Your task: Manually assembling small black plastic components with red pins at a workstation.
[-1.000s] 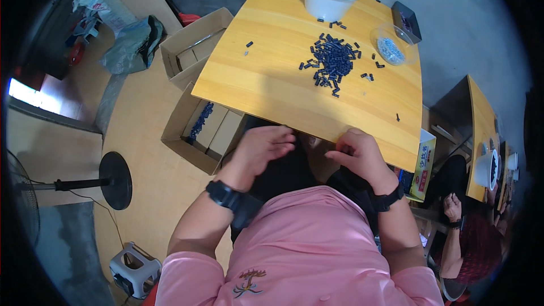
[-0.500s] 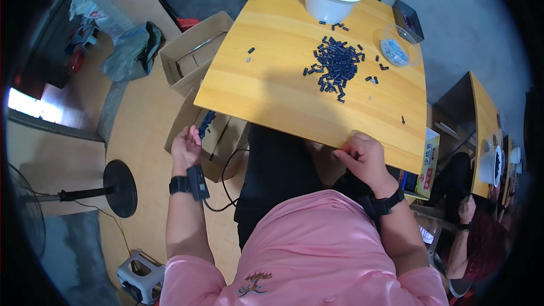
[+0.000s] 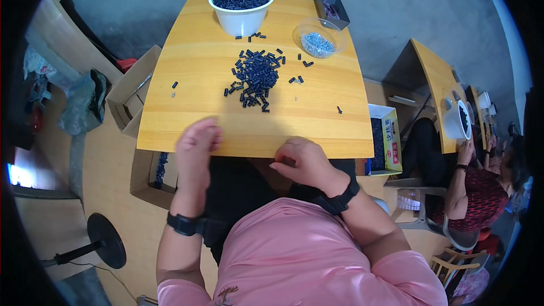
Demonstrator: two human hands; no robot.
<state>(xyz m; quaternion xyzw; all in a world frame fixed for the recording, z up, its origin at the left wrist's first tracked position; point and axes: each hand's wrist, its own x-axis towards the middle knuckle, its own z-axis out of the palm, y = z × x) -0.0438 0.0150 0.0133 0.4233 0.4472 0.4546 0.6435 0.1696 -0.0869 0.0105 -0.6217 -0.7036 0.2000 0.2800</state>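
Observation:
My left hand [image 3: 198,140] is over the table's near left edge, smeared by motion, its fingers bent; whether it holds anything is unclear. Curled at the near edge, right of the middle, is my right hand [image 3: 301,161], thumb close to the fingers and the inside of the grip hidden. Farther in lies a loose pile of small black cylindrical pieces [image 3: 258,75], apart from both hands. Behind it stands a white tub [image 3: 241,21] heaped with similar pieces. A clear round dish [image 3: 318,42] with small silvery parts sits at the far right of the wooden table [image 3: 187,59].
A dark box [image 3: 332,10] occupies the far right corner. Cardboard boxes [image 3: 148,184] stand left of the table; a yellow-white carton [image 3: 391,141] is at its right. Farther right, another person [image 3: 470,192] sits at another table. A fan base [image 3: 107,241] stands on the left floor.
My left hand has risen from beside the lower cardboard box to the table's near edge. My right hand remains curled at the edge. The view has shifted, showing more on the right.

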